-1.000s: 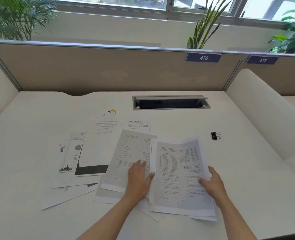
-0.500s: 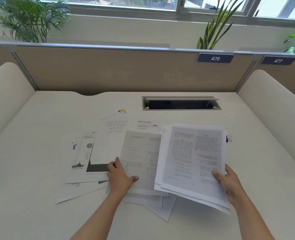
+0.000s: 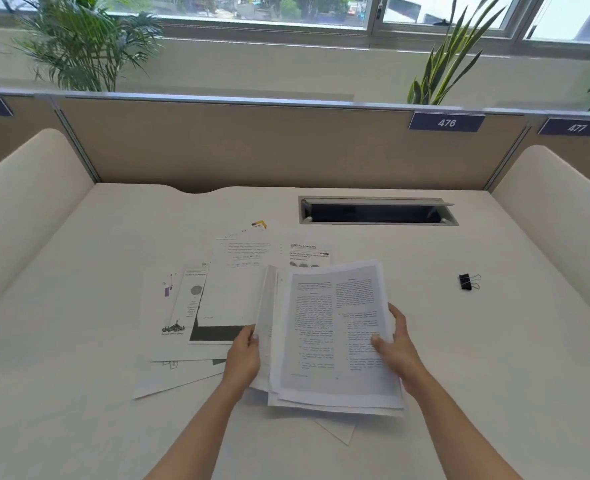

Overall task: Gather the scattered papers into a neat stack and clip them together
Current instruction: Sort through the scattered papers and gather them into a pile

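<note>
A loose bundle of printed papers (image 3: 331,327) is lifted off the white desk (image 3: 79,410), its top page covered in two columns of text. My right hand (image 3: 395,344) grips the bundle's right edge, thumb on top. My left hand (image 3: 243,358) holds its left edge, where the sheets are fanned and uneven. Several other sheets (image 3: 217,299) lie spread flat on the desk to the left and behind. One more corner of paper (image 3: 338,433) pokes out beneath the bundle. A black binder clip (image 3: 466,282) lies alone on the desk to the right.
An open cable slot (image 3: 376,211) is set into the desk behind the papers. A tan divider panel (image 3: 252,147) with number tags closes the back, and cream side panels (image 3: 23,202) flank the desk. Plants stand behind the divider.
My right hand lifted the text pages and brought them left over the sheet that my left hand was pressing. My left hand now grips the joined bundle's left edge. The binder clip is uncovered again.
</note>
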`<state>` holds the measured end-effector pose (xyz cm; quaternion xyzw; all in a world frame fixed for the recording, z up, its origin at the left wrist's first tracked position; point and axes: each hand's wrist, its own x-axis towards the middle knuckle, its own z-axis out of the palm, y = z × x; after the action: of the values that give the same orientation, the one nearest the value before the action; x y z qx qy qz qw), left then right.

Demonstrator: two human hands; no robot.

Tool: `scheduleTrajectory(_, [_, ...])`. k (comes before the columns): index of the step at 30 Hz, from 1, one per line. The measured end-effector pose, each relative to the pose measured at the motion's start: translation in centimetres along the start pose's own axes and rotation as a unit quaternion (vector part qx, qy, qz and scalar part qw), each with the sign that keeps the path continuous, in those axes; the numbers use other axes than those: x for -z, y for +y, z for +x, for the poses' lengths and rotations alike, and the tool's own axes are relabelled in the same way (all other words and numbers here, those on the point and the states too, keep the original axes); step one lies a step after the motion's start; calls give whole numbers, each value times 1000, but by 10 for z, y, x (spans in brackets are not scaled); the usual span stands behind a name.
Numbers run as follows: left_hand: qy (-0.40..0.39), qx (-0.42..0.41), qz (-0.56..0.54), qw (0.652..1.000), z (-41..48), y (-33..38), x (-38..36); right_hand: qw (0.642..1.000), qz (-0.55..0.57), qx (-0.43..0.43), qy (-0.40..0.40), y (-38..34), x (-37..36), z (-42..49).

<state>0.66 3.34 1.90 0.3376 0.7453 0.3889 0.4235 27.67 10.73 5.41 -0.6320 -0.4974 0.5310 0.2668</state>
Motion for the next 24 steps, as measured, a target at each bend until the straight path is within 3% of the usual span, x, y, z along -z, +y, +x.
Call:
scheduleTrajectory(10, [-44,4,-57,997,-11,2,-13,998,-31,4,-62,-8,-46,-4])
scheduleTrajectory(15, [-25,-9,-128,991,-13,8,-5,999,-43,9,-9,-5,-45,0])
scheduleTrajectory(18, [-44,-14,-170,984,-14,11,-1,1000,-13,11,15,-2,-42,1])
scheduleTrajectory(24, [-69,-15,-163,984,-14,15,2,996,78,-44,-13,5,-36,5])
